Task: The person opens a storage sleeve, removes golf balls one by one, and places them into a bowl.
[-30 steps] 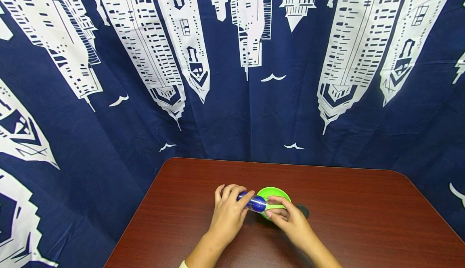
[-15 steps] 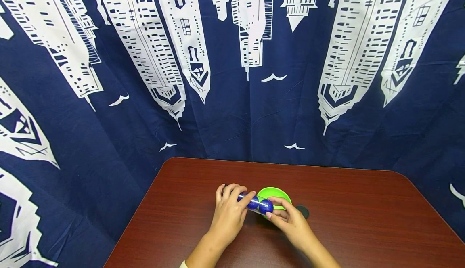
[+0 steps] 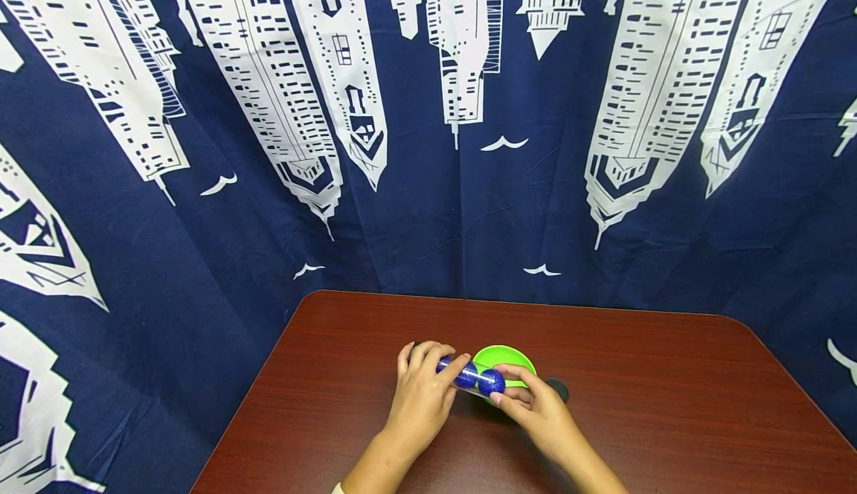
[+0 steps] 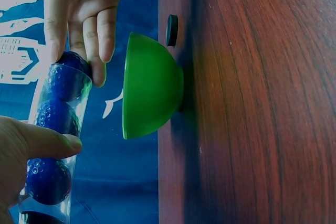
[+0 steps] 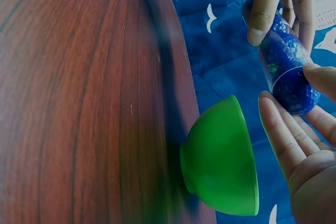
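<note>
In the head view my left hand (image 3: 422,401) grips a clear plastic tube (image 3: 477,370) holding blue golf balls. The left wrist view shows three balls in a row inside it and a black end cap (image 4: 42,217) at the tube's lower end. My right hand (image 3: 541,407) is at the open end, its thumb and fingers around the end golf ball (image 5: 296,92), which sticks partly out past the tube's rim. The tube lies tilted over a green bowl (image 4: 152,87), which stands upright on the table.
A small black round cap (image 3: 557,389) lies on the table just right of the bowl. The brown wooden table (image 3: 643,382) has rounded far corners. Behind it hangs a dark blue cloth (image 3: 428,233) printed with white buildings and birds.
The end golf ball has slid rightward along the tube to the open end, against my right fingers. Both hands have stayed almost in place; the bowl and cap have not moved.
</note>
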Tool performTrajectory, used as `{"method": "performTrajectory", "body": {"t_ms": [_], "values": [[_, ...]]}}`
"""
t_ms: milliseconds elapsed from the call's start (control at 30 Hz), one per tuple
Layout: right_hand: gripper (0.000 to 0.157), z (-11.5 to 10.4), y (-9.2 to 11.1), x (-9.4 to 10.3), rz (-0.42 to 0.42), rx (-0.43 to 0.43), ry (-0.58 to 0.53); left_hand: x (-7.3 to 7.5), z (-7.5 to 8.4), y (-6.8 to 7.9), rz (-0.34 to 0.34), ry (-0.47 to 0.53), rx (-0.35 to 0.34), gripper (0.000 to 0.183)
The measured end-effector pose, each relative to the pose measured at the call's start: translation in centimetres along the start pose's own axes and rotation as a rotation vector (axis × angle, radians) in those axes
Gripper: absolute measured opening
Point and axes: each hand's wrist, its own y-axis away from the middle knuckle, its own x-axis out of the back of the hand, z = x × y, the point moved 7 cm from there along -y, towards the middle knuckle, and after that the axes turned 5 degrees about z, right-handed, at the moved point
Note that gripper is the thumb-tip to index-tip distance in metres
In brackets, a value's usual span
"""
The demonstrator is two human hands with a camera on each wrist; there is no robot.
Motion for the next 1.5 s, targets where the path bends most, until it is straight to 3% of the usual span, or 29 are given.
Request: {"method": "performTrajectory", "body": {"t_ms": [433,733,1033,1500], "values": [[0.045,0.4,-0.1,0.3,0.023,-0.033,0.016,-0.3,-0.2,0.3,-0.032,0.021,0.038,0.053],[0.043,-0.1,0.0,0.3,0.018,0.019,0.017,-0.4,-0.2,0.4,-0.009,0.035,0.047,0.051],[0.043,-0.3,0.0,0.5,0.045,0.003,0.02,-0.6,-0.4,0.6,0.016,0.067,0.054,0.053],[0.041,-1.1,-0.1,0.7,0.085,0.055,0.016,-1.4,-1.2,1.0,0.005,0.183,0.151,0.054]]}}
